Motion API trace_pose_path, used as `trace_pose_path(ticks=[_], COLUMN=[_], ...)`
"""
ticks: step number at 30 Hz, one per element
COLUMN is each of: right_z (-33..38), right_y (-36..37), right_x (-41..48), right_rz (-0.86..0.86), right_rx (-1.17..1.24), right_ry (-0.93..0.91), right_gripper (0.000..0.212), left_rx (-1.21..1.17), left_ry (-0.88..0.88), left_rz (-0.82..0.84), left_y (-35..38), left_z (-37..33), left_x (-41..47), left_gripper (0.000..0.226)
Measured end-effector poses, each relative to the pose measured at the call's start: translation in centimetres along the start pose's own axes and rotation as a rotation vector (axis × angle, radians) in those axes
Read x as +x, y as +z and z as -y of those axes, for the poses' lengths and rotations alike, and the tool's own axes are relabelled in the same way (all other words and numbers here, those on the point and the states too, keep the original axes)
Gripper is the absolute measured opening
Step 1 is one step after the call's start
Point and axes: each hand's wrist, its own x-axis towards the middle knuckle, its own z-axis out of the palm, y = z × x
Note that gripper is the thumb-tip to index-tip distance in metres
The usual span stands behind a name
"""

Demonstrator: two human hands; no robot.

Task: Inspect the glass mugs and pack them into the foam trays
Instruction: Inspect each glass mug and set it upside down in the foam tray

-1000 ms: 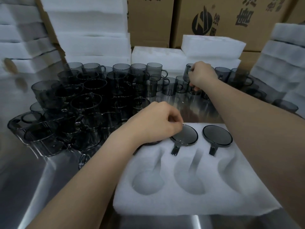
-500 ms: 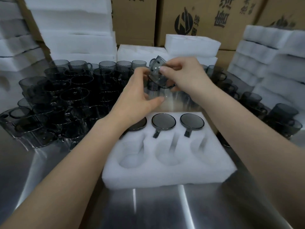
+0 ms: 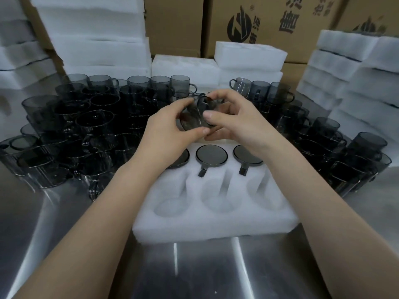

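A smoky grey glass mug (image 3: 195,114) is held in the air over the far edge of the white foam tray (image 3: 216,212). My left hand (image 3: 166,130) grips it from the left with thumb and fingers curled round it. My right hand (image 3: 235,124) pinches it from the right. The tray's back row holds three mugs upside down, the middle one (image 3: 211,155) and the right one (image 3: 246,156) showing round bases. The three front pockets are bare foam.
Several grey mugs crowd the steel table on the left (image 3: 82,130) and on the right (image 3: 336,152). Stacks of foam trays stand at the back left (image 3: 95,39), centre (image 3: 248,55) and right (image 3: 354,83). Cardboard boxes (image 3: 269,22) line the rear.
My right hand lifted a mug from the far group and brought it to the middle. My left hand left the tray and rose to hold the same mug.
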Motion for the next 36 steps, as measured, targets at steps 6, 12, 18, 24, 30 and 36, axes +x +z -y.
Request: trace_pose_path(ticks=[6, 12, 18, 24, 30, 36], right_z=[-0.4, -0.5, -0.4, -0.4, -0.7, -1.1], right_y=[-0.1, 0.4, 0.9, 0.1, -0.5, 0.3], right_x=[-0.1, 0.1, 0.4, 0.5, 0.2, 0.3], right_rz=[0.091, -0.054, -0.220, -0.146, 0.115, 0.011], right_rx=[0.111, -0.102, -0.129, 0.301, 0.483, 0.182], right_ry=[-0.006, -0.045, -0.079, 0.092, 0.075, -0.010], right_gripper=[0.033, 0.033, 0.021, 0.013, 0.033, 0.043], left_rx=[0.003, 0.081, 0.086, -0.064, -0.156, -0.045], left_ry=[0.048, 0.106, 0.151, 0.102, 0.046, 0.035], left_rz=[-0.029, 0.026, 0.031, 0.003, -0.039, -0.053], left_y=[-0.2, -0.1, 0.2, 0.1, -0.1, 0.1], left_z=[0.2, 0.0, -0.2, -0.1, 0.2, 0.0], left_x=[0.0, 0.2, 0.2, 0.2, 0.2, 0.2], left_gripper=[0.055, 0.062, 0.061, 0.053, 0.041, 0.047])
